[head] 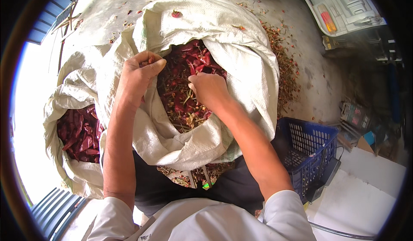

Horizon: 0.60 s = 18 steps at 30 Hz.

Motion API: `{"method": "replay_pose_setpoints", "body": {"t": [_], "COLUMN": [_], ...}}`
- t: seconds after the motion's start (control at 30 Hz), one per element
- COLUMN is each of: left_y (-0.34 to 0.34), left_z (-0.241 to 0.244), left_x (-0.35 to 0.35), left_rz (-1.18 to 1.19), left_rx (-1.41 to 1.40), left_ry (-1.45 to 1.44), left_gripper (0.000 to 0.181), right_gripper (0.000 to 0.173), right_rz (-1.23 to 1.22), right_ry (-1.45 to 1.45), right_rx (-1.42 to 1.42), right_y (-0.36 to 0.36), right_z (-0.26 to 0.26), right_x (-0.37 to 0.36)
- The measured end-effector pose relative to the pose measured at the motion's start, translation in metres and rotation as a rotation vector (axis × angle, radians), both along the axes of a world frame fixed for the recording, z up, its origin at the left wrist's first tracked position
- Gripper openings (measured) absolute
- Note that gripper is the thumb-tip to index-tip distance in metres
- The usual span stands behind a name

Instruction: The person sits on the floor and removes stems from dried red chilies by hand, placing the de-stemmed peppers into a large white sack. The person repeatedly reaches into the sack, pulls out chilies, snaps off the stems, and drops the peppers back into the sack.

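A large white woven sack (206,18) stands open in front of me, its rim rolled outward. Inside lie dried red chili peppers (179,103) mixed with stems and pale bits. Over the left side of the opening, my left hand (138,71) is curled around dried red chili (148,61), mostly hidden by the fingers. My right hand (209,89) reaches into the opening from the right. Its thumb and forefinger are pinched at a red chili pepper (192,69) just beyond the fingertips; the palm side is hidden.
At left, a second white sack (75,92) holds glossy dark red chilies (82,133). A blue plastic crate (306,144) stands at right. Stems and chili scraps (284,76) cover the concrete floor beside the sack. A vehicle's rear end (342,11) is at upper right, a slatted blue seat (58,212) at lower left.
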<state>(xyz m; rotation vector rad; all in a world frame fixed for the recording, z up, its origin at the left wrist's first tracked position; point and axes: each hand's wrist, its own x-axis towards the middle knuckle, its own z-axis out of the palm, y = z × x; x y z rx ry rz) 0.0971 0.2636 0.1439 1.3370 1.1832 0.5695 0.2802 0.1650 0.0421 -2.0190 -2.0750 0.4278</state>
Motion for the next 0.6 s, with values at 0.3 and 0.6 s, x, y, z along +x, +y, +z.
{"method": "replay_pose_setpoints", "body": {"t": [0.3, 0.6], "left_y": [-0.003, -0.005], "left_z": [-0.002, -0.008], "left_x": [0.004, 0.002], "left_rz": [-0.222, -0.496], "left_rx": [0.153, 0.357], "left_ry": [0.178, 0.045], "left_gripper": [0.039, 0.031], "right_gripper": [0.025, 0.016], "right_rz": [-0.394, -0.602], "right_ry": [1.282, 1.946], "right_rx": [-0.03, -0.265], "right_y": [0.001, 0.01], "right_z": [0.044, 0.04], "right_x": [-0.029, -0.019]}}
